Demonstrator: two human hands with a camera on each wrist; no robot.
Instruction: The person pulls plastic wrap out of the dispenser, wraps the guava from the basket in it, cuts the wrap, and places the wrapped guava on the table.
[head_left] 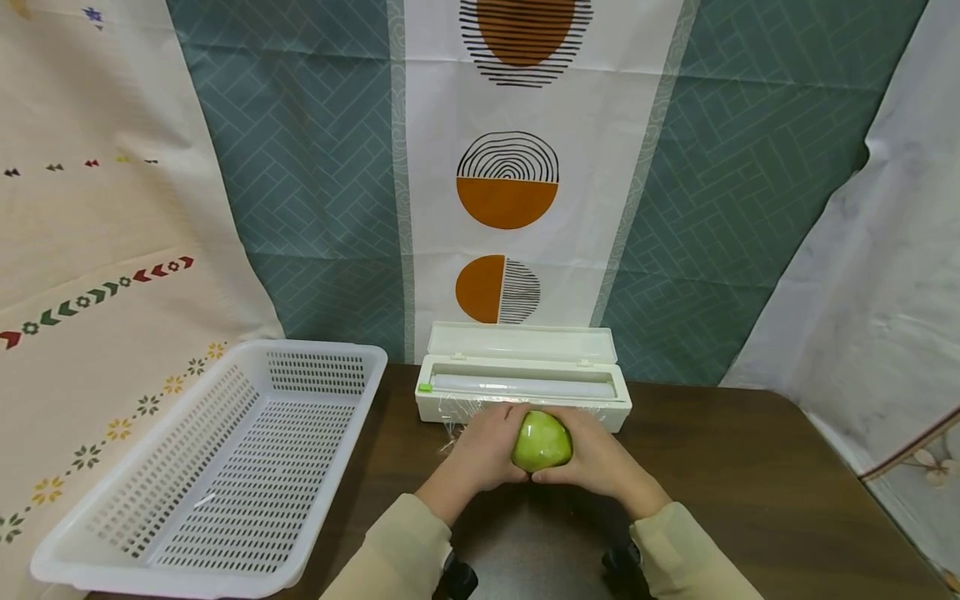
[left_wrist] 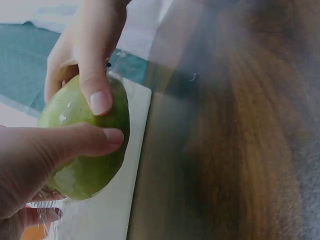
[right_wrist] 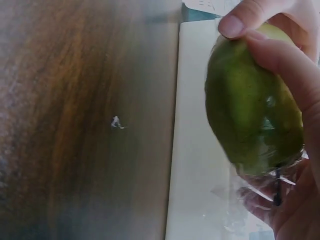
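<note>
A glossy green pear, with clear cling film around it, is held between both hands in front of a white cling film dispenser. My left hand grips its left side, and the thumb lies across the skin in the left wrist view. From the other side my right hand holds it, thumb pressed near the left thumb. Crinkled film bunches around the dark stem in the right wrist view. The dispenser's lid is raised, showing the film roll inside.
A white perforated plastic basket stands at the left on the dark wooden table. Loose film hangs by the dispenser's front left. A small white scrap lies on the wood. Patterned cloth hangs behind.
</note>
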